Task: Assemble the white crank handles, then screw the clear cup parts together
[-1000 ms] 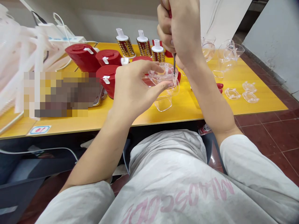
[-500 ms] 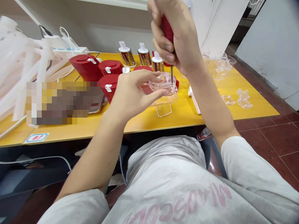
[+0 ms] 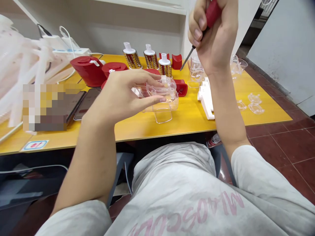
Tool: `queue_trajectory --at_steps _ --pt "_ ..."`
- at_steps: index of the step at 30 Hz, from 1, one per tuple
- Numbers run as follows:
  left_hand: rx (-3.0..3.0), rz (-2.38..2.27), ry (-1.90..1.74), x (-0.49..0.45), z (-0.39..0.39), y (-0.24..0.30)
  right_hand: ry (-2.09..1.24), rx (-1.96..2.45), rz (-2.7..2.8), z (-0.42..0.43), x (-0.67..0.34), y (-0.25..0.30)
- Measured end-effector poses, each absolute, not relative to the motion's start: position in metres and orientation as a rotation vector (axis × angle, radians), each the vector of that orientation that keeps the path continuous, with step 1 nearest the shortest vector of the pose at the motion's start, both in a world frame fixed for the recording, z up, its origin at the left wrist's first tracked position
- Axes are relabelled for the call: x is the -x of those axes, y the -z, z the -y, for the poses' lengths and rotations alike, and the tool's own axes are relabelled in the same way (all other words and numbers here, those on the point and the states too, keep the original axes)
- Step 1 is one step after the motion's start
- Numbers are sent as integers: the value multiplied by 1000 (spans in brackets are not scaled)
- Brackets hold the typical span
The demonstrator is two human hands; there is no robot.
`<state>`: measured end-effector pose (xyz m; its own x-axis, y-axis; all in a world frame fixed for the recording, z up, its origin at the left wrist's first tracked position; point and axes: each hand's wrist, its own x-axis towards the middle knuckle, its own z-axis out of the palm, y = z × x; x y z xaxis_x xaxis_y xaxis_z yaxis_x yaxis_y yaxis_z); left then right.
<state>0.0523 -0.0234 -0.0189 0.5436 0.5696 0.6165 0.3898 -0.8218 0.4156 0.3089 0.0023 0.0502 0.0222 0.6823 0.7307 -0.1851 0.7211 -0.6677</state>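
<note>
My left hand [image 3: 123, 95] grips a clear plastic housing [image 3: 163, 98] above the yellow table [image 3: 137, 126], fingers closed along its top and side. Raised at the upper right, my right hand [image 3: 216, 32] is closed around a red-handled screwdriver [image 3: 197, 36]. Its metal tip points down and left and hangs apart from the housing, above the red parts.
Behind the housing stand three metal grater drums [image 3: 150, 57], red bases [image 3: 87, 67] and small red pieces [image 3: 176, 60]. A white part [image 3: 206, 95] and several clear plastic pieces [image 3: 254, 103] lie to the right. White plastic strips [image 3: 22, 65] fill the left side; a dark tablet [image 3: 85, 103] lies there.
My right hand has lifted the screwdriver up and to the right, out of the clear housing. My left hand with the housing has shifted a little left and lower.
</note>
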Motion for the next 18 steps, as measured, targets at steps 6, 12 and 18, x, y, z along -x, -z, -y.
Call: queue_trajectory --at_steps 6,12,18 --pt "-2545 -847 -1144 -47 24 17 -354 731 1461 -39 -334 15" --pt "-2614 -898 -1099 -52 22 20 -193 894 1838 -42 -342 44" --pt "-2611 -918 -1117 -53 21 19 -128 971 1968 -49 -341 52"
